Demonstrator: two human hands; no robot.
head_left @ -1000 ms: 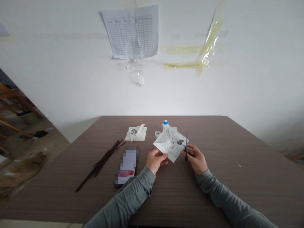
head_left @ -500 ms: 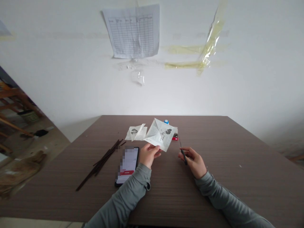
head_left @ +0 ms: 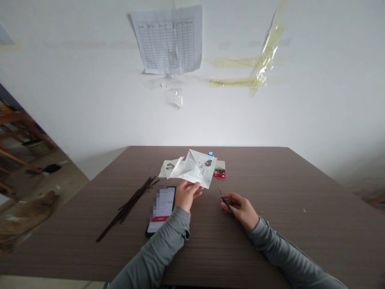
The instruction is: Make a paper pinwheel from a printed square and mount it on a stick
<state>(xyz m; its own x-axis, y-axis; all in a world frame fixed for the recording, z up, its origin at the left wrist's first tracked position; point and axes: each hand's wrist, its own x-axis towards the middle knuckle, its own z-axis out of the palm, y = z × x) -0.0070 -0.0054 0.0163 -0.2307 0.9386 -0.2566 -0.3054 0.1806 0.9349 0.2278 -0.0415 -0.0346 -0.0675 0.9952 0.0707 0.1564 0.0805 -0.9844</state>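
While left hand holds folded paper | right hand — scissors, now lower

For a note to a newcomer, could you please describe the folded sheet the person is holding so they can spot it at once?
On the brown wood-grain table, find the person's left hand. It holds up a folded sheet of printed paper. Unlike the similar folded sheet lying beside it, this one is off the table.
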